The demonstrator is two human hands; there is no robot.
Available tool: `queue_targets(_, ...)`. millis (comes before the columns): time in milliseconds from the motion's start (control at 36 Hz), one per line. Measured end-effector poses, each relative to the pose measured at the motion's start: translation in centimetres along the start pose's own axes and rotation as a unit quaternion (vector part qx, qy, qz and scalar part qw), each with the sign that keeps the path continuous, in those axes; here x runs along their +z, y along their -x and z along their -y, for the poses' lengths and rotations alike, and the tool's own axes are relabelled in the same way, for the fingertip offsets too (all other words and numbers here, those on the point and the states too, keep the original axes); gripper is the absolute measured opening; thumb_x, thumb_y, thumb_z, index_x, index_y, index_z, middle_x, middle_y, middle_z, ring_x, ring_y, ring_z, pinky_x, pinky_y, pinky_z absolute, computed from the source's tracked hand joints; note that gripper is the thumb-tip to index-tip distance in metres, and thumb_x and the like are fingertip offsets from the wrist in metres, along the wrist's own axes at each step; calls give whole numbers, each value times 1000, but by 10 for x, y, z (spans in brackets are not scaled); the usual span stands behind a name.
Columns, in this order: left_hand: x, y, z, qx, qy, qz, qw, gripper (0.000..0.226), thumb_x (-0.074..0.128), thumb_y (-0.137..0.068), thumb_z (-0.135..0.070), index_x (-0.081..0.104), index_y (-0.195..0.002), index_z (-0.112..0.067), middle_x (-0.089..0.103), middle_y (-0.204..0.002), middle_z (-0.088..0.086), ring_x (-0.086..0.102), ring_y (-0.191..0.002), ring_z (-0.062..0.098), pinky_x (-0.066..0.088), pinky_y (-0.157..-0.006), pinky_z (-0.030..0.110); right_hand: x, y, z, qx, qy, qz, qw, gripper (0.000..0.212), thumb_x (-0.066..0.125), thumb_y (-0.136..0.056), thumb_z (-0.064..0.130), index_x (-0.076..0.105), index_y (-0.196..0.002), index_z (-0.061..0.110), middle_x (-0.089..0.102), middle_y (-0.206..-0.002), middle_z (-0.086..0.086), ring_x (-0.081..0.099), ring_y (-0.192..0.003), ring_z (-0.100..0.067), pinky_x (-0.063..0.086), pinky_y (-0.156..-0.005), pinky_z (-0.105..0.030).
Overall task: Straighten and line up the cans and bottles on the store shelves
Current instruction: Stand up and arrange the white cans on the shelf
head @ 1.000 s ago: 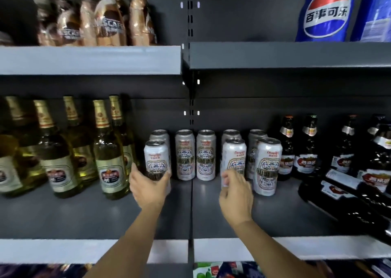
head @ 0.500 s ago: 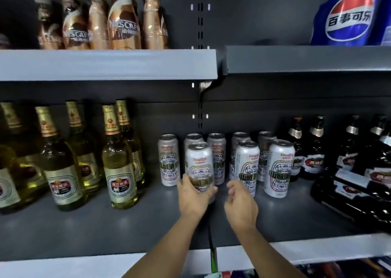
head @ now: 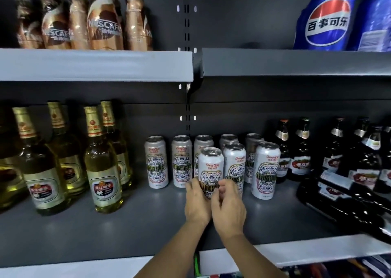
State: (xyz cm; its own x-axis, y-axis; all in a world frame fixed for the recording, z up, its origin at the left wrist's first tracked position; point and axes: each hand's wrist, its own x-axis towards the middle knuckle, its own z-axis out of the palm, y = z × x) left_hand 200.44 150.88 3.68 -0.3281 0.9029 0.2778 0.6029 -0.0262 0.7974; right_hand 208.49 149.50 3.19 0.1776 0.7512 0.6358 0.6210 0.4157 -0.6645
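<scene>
White beer cans with blue patterns stand on the grey middle shelf (head: 148, 224). Several form a back row (head: 156, 161). In front, one can (head: 211, 167) stands upright between my hands. My left hand (head: 197, 203) grips its lower left side, and my right hand (head: 228, 205) curls round its lower right side. Two more front cans, one (head: 234, 163) just right of it and another (head: 265, 169) farther right, stand untouched.
Yellow-green beer bottles (head: 101, 167) stand at the left of the shelf. Dark bottles (head: 300, 150) fill the right, and one dark bottle (head: 349, 205) lies on its side. Coffee bottles (head: 103, 19) and blue cola bottles (head: 325, 19) stand on the upper shelf.
My left hand carried the can from the left end rightwards to just left of the other front cans. My right hand moved in and closed on the same can.
</scene>
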Motion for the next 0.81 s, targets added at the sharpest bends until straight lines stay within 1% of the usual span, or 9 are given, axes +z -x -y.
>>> queue_targets(111,-22,3,18,59,26,38,997,49,57,-84,-35,39,-128,-24,44,-123,-2,48,-113,17,43,-92,33,4,4,9,-144,24,18,989,12,43,-82,27,53,-81,21,55,-73,8,55,-65,-14,35,-58,-23)
queue_targets(194,-52,-3,36,30,74,-75,994,39,64,-77,-13,43,-106,-27,53,-106,-7,54,-103,16,45,-86,34,17,3,23,-219,30,47,974,11,44,-84,25,51,-76,21,53,-69,7,52,-62,-14,31,-56,-24)
queue_targets(278,-80,-24,51,-17,48,-186,981,44,67,-78,-11,44,-115,-17,52,-113,2,50,-110,24,42,-88,36,32,4,41,-255,16,60,965,13,46,-86,24,52,-76,20,52,-67,5,51,-58,-15,34,-54,-27)
queue_targets(361,-94,-51,56,-53,29,-184,981,78,74,-77,-21,31,-140,-7,42,-135,16,38,-128,32,34,-101,38,43,10,46,-252,13,62,966,12,46,-86,26,54,-78,21,52,-65,7,51,-57,-13,35,-52,-27)
queue_targets(444,-95,-79,62,-112,77,-123,983,100,81,-71,-27,19,-147,-9,35,-145,19,34,-135,36,31,-111,43,49,15,38,-235,37,70,969,9,46,-84,28,49,-76,25,51,-61,8,50,-53,-11,33,-50,-26)
queue_targets(556,-89,-101,75,-155,134,-66,977,77,86,-63,-25,39,-123,-14,56,-123,13,53,-116,32,46,-99,47,52,14,32,-200,55,67,976,11,47,-82,30,48,-72,25,49,-57,7,49,-49,-11,27,-47,-24)
queue_targets(639,-89,-101,79,-141,105,-91,980,55,81,-72,-18,49,-116,-12,62,-112,12,59,-105,28,48,-91,35,54,13,31,-190,43,68,978,10,48,-82,29,48,-73,25,50,-58,7,49,-50,-10,27,-48,-24)
queue_targets(722,-93,-90,77,-128,85,-125,980,51,81,-72,-24,52,-113,-15,65,-105,8,60,-100,27,42,-81,28,53,12,31,-177,17,65,982,8,46,-84,28,49,-77,24,53,-63,8,52,-55,-12,36,-50,-26)
queue_targets(806,-90,-72,78,-118,92,-152,977,53,82,-69,-30,54,-113,-21,68,-101,4,63,-97,27,47,-83,30,48,9,33,-166,-4,31,986,9,47,-83,29,52,-85,23,54,-70,8,53,-62,-11,34,-56,-23)
